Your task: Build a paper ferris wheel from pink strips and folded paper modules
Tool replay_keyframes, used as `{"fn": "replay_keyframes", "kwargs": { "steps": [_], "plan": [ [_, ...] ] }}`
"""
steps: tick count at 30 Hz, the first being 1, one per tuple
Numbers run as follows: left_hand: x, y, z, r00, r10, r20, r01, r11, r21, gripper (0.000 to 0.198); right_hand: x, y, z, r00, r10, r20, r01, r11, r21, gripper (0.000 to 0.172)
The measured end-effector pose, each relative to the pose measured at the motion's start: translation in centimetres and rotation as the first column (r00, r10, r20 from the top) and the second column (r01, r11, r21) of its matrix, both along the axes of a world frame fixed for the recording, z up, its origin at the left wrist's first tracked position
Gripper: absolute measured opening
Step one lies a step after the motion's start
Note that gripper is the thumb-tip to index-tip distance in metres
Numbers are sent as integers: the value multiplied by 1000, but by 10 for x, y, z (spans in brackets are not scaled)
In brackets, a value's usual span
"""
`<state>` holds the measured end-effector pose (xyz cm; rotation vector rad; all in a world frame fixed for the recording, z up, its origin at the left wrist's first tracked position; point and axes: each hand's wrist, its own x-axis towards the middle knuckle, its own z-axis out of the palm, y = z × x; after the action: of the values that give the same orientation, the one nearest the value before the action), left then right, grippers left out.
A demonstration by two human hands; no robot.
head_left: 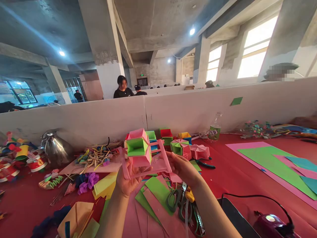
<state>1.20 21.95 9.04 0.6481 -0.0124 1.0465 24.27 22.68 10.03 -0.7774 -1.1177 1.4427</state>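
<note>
The left hand (pixel 126 181) holds a pink paper frame (pixel 166 157) from below and on its left side, with its fingers curled in, and the right hand (pixel 184 167) grips the right side with thumb and fingers. The frame is up in the air over the red table (pixel 218 178). A pink and green paper box (pixel 137 148) sits at the left part of the frame; I can't tell if the two are stuck together. Much of the folding looks done: the box has its shape, and the frame has its sides. Behind it stand a green and pink paper wheel (pixel 180 147) and a pink one (pixel 200 151), both folded. Some paper is not folded yet: green strips (pixel 158 195) lie flat under the hands, near the scissors (pixel 183 198), and a big green sheet (pixel 267 162) lies to the right.
</note>
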Motion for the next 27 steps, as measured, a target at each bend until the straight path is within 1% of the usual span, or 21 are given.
{"fn": "replay_keyframes", "kwargs": {
  "steps": [2,4,6,9,11,14,17,19,21,24,27],
  "plan": [
    [-2,2,-1,1000,-7,-9,7,1000,-10,36,-7,-1,-6,994,104,-21,-104,994,-34,37],
    [-4,4,-1,1000,-8,-23,7,1000,-22,38,-15,-1,-10,985,167,-46,-169,984,-58,34],
    [-6,5,0,999,-10,-34,9,999,-35,39,-18,0,-13,978,197,-67,-202,977,-70,31],
    [-6,3,6,999,-1,-32,-1,997,-78,40,-14,5,-17,978,188,-89,-194,978,-70,27],
    [-7,-1,12,999,22,-24,-25,994,-108,42,-3,10,-19,984,145,-104,-153,986,-68,27],
    [-6,-6,21,997,77,-13,-78,990,-118,43,21,21,-18,988,7,-155,-15,999,-50,25],
    [-5,-9,27,994,104,-20,-106,989,-106,43,41,27,-13,964,-146,-220,149,989,-6,25],
    [-3,-11,27,995,94,-34,-97,990,-107,43,43,24,-7,955,-188,-230,197,980,17,22],
    [2,-13,26,997,72,-41,-76,991,-107,43,35,16,-2,967,-157,-201,166,986,26,24],
    [9,-16,24,998,51,-44,-55,994,-96,44,9,2,3,990,-18,-137,20,1000,11,34],
    [16,-19,22,998,36,-44,-40,993,-115,41,-13,-6,3,991,54,-120,-53,999,4,42]
  ]
}}
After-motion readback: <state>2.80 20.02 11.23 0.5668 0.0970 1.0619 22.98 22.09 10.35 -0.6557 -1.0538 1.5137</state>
